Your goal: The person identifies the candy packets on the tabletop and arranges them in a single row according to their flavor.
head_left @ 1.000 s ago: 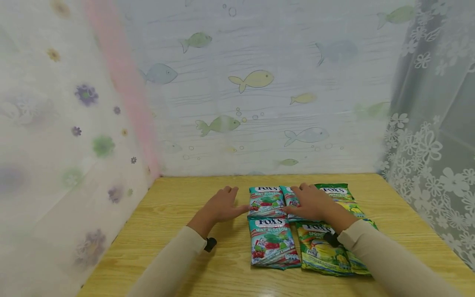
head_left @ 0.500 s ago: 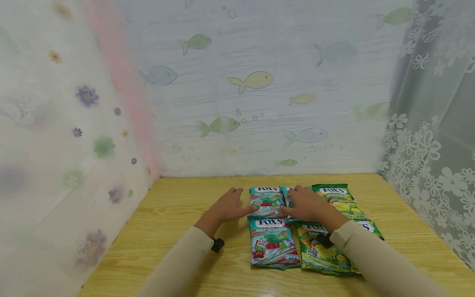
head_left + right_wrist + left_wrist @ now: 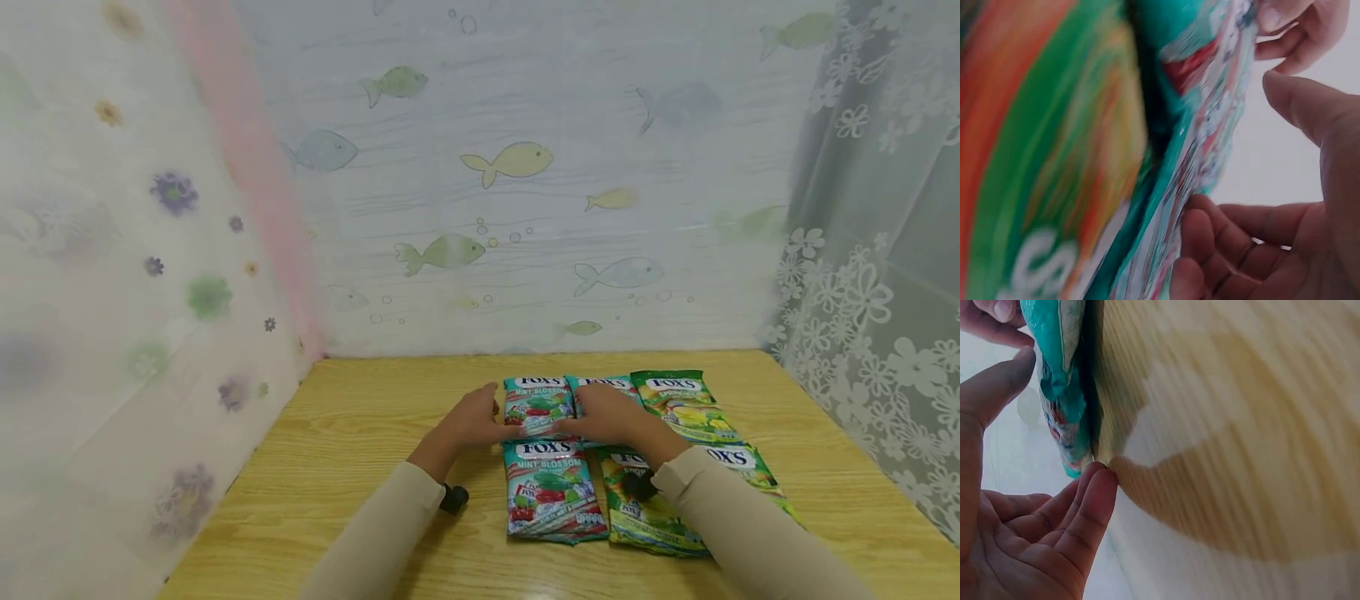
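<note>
In the head view, a teal Fox's Mint Blossom candy bag [image 3: 538,404] lies flat on the table between both hands. At its left edge is my left hand [image 3: 471,418], thumb over the bag's lower part; in the left wrist view its loosely bent fingertips [image 3: 1099,481] are down at the table beside the bag. My right hand [image 3: 611,415] is at the bag's right side, covering part of a second teal bag [image 3: 622,385]. The right wrist view has its bent fingertips [image 3: 1196,219] against a teal bag, with the thumb apart from it.
A third teal bag [image 3: 553,492] lies in front. Green-yellow Fox's Springtea-like bags, one at the back right [image 3: 682,404] and others in front [image 3: 652,525], partly hidden by the right arm, lie beside it. The wooden table [image 3: 360,425] meets fish-patterned sheeting [image 3: 450,317] behind.
My left hand has moved right, up to the back-left teal bag. My right hand has shifted slightly left and nearer, so the two thumbs are closer together. The bags stay in place.
</note>
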`<state>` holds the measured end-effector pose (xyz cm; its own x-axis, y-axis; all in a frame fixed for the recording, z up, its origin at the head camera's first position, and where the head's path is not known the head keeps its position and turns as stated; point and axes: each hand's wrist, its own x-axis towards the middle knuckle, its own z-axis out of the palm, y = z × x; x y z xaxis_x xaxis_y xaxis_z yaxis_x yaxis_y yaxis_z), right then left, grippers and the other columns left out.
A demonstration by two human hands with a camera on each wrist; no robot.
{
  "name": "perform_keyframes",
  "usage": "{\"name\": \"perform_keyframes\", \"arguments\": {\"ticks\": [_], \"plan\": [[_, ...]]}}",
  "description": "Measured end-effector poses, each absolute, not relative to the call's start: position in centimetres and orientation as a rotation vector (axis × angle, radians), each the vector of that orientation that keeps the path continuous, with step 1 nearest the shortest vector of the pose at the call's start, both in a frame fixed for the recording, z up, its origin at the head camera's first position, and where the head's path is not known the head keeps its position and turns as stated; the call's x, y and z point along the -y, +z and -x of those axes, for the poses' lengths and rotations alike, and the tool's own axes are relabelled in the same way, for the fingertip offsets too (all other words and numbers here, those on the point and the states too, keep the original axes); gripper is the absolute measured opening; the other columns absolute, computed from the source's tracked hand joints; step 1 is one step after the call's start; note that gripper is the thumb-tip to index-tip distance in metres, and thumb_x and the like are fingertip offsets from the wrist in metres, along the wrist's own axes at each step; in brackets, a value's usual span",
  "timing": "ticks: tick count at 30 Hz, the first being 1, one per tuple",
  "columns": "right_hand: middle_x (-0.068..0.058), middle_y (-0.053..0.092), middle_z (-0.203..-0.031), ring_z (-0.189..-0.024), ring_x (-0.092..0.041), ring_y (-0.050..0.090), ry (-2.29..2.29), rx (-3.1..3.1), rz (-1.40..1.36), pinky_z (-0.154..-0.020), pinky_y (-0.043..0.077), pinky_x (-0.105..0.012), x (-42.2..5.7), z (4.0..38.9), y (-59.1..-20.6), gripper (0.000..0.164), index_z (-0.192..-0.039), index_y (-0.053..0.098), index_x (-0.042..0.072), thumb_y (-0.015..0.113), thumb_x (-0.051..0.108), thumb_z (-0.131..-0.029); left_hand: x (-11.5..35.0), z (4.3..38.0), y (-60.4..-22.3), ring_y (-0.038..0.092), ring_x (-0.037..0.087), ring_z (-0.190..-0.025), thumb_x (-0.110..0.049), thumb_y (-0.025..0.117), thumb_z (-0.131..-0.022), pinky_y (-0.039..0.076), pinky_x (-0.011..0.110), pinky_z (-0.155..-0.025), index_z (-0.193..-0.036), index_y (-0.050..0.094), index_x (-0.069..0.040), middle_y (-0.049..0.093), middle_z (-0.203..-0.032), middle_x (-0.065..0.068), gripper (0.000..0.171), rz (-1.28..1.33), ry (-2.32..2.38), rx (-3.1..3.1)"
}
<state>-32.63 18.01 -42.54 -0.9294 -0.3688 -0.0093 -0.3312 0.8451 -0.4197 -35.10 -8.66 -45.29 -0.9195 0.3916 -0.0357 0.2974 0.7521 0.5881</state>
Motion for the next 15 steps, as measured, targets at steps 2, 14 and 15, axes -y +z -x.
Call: {"name": "perform_keyframes", "arguments": {"ticks": [2,14,15], "plan": [[0.003,0.042,-0.056,-0.049,-0.014,0.042,-0.654,-2.925,0.520,-0.050,0.038,-0.030,-17.7,32.6,-42.4,0.050,-0.066,0.055,0.016,0.074,0.054,-0.092,8.5,35.2,-45.4,0.064,0.021,-0.103,-0.054,0.080,-0.087,0.057,0.043,-0.093,-0.157,0.035,-0.001,0.066,-0.124,0.012,0.098,-0.559,0.938,-2.771],[0.005,0.029,-0.053,-0.047,-0.013,0.026,-0.912,-2.861,0.327,-0.047,0.029,-0.029,-16.7,32.4,-42.9,0.053,-0.058,0.042,0.019,0.078,0.038,-0.091,8.2,34.7,-46.2,0.066,0.023,-0.109,-0.038,0.090,-0.082,0.057,0.046,-0.098,-0.157,0.041,-0.003,0.066,-0.132,0.012,0.096,-0.424,1.217,-2.647],[0.006,0.026,-0.052,-0.047,-0.012,0.024,-0.936,-2.856,0.312,-0.046,0.027,-0.028,-16.6,32.4,-43.0,0.055,-0.056,0.040,0.020,0.079,0.037,-0.091,8.2,34.6,-46.3,0.066,0.024,-0.109,-0.036,0.090,-0.082,0.058,0.046,-0.097,-0.156,0.043,-0.004,0.066,-0.132,0.013,0.094,-0.416,1.248,-2.629]]}}
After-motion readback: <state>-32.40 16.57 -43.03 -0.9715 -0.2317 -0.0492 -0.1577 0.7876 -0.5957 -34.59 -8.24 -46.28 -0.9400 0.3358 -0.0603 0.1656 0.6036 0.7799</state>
